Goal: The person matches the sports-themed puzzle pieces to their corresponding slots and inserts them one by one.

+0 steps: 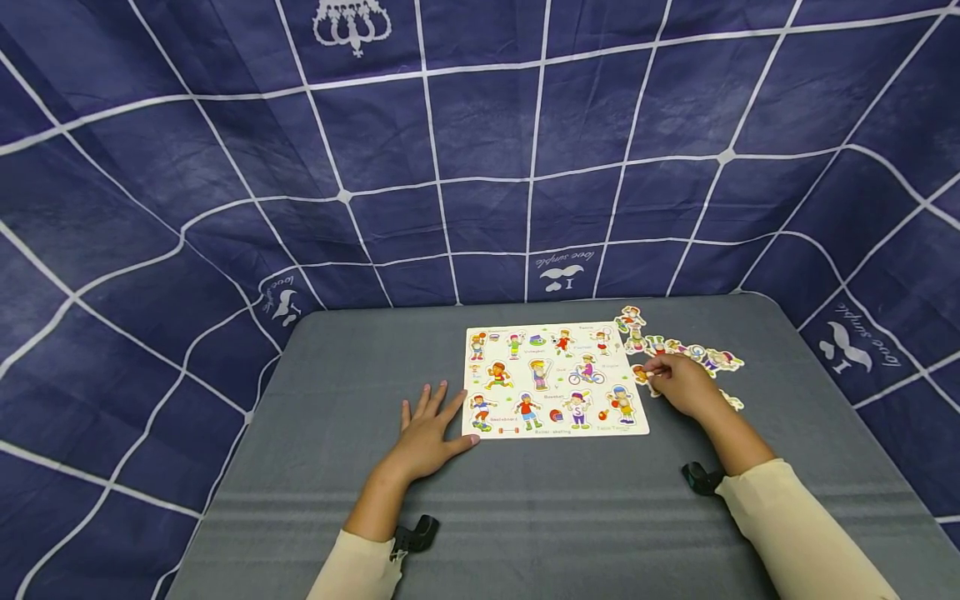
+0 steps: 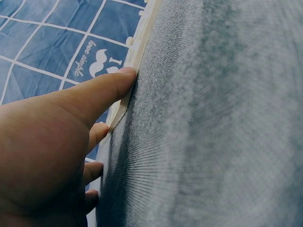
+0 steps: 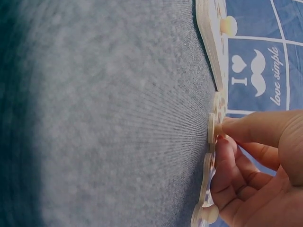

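Observation:
A pale wooden puzzle board [image 1: 556,380] printed with small sport figures lies on the grey table [image 1: 337,417]. My left hand [image 1: 429,432] rests flat beside the board's left edge, its thumb tip [image 2: 124,75] touching the board's rim [image 2: 137,52]. To the right of the board my right hand [image 1: 678,383] pinches the peg of a loose figure piece [image 1: 643,375] lying on the cloth; in the right wrist view the fingertips [image 3: 226,127] close on that piece [image 3: 211,128]. Several more figure pieces [image 1: 693,352] lie in a row beyond that hand.
A dark blue cloth with a white grid [image 1: 480,167] hangs behind and on both sides of the table. Black wrist-camera mounts [image 1: 701,477] sit under both forearms. Bare grey cloth stretches left of the board and along the near edge.

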Demonstrator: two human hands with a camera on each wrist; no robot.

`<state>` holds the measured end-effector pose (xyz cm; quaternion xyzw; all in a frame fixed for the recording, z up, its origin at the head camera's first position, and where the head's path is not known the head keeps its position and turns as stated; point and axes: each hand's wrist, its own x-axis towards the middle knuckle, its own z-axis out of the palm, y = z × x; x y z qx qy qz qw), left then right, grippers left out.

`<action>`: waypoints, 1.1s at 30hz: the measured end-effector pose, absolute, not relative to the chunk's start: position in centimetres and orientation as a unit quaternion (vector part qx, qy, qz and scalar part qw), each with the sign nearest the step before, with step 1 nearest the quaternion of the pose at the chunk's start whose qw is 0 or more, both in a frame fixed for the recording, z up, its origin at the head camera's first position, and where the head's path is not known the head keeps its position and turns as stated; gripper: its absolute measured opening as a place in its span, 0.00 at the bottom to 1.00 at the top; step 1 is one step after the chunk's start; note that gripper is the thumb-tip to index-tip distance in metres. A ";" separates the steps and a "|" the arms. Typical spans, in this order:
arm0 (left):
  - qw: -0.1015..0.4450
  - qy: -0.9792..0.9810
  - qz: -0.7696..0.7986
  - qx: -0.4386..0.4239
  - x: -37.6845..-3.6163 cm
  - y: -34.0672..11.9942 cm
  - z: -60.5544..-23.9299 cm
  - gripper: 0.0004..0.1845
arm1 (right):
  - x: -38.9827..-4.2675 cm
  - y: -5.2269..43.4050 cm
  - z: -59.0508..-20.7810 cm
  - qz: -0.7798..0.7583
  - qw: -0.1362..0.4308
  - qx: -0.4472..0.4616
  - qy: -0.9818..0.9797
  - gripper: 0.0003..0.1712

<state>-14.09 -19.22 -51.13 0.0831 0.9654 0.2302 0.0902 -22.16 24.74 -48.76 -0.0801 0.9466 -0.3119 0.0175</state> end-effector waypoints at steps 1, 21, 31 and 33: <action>0.090 0.965 0.231 0.083 -14.1 -19.2 -51.1 0.45 | -22.2 24.8 -48.8 -0.313 0.018 -0.080 0.946 0.10; 0.095 0.965 0.231 0.079 -14.0 -19.2 -51.2 0.45 | -21.9 24.9 -48.6 -0.338 0.001 -0.075 0.938 0.09; 0.091 0.963 0.240 0.079 -14.0 -19.0 -50.8 0.45 | -21.6 24.6 -48.1 -0.344 -0.009 -0.065 0.937 0.09; 0.090 0.963 0.241 0.080 -14.0 -19.0 -50.8 0.45 | -21.4 24.5 -48.0 -0.343 -0.010 -0.064 0.937 0.09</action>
